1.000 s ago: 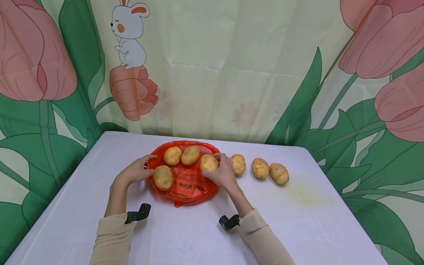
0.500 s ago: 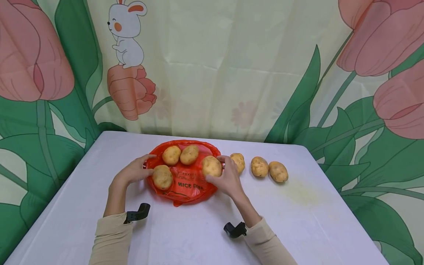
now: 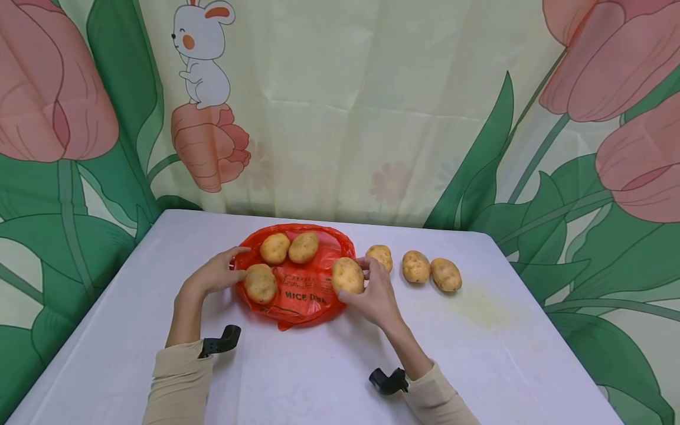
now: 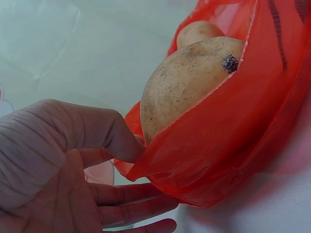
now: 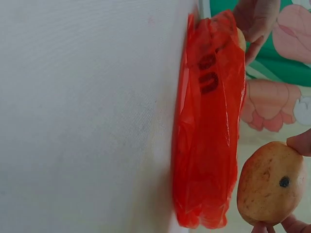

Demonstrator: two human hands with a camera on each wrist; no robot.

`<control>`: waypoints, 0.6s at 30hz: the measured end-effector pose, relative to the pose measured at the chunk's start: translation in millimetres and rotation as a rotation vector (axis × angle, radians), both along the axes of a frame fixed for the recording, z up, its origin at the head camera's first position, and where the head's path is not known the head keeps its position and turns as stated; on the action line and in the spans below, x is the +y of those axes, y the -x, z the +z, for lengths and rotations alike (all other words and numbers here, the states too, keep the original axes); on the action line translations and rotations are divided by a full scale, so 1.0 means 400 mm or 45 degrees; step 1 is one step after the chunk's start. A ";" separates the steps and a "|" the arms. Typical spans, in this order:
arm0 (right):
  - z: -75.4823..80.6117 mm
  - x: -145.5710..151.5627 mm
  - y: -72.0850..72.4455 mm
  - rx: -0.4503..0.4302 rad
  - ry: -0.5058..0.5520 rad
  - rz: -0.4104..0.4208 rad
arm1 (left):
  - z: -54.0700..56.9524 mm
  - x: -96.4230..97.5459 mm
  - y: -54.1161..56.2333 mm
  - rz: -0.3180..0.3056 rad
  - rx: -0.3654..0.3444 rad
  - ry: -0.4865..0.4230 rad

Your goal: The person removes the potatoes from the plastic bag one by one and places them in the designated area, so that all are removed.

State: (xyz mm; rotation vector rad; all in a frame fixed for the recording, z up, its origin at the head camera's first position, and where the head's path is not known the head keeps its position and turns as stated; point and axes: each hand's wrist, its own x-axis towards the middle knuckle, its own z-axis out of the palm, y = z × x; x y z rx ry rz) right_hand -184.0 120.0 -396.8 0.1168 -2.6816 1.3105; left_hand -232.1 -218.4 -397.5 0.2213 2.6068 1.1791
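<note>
A red plastic bag (image 3: 305,301) lies spread open on the table, its rim rolled into a rough circle. Inside it are three potatoes: two at the back and one potato (image 3: 260,284) at the left. My left hand (image 3: 215,274) pinches the bag's left rim between thumb and fingers, as the left wrist view shows beside a potato (image 4: 184,82). Over the bag's right rim, my right hand (image 3: 374,295) grips a potato (image 3: 347,278) by its sides. In the right wrist view this potato (image 5: 269,187) is held apart from the bag (image 5: 209,131), above the tabletop.
To the right of the bag, three more potatoes sit in a row: one potato (image 3: 379,257) close to the right hand, a middle potato (image 3: 416,267) and an outer potato (image 3: 446,275). A white cloth covers the table (image 3: 297,378). A printed curtain (image 3: 340,118) hangs behind.
My right hand has carried its potato rightward and slightly nearer to me, from over the bag's inside to its right rim. The left hand keeps its place.
</note>
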 end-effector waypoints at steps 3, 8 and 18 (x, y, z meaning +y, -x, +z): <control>-0.001 0.010 -0.010 -0.016 -0.011 -0.008 | 0.001 0.000 -0.001 -0.001 -0.002 -0.001; -0.006 0.033 -0.022 -0.023 -0.020 -0.023 | 0.004 0.003 -0.002 0.000 -0.003 -0.007; -0.022 0.085 -0.028 -0.049 -0.085 -0.069 | 0.003 0.002 -0.004 0.012 -0.016 0.005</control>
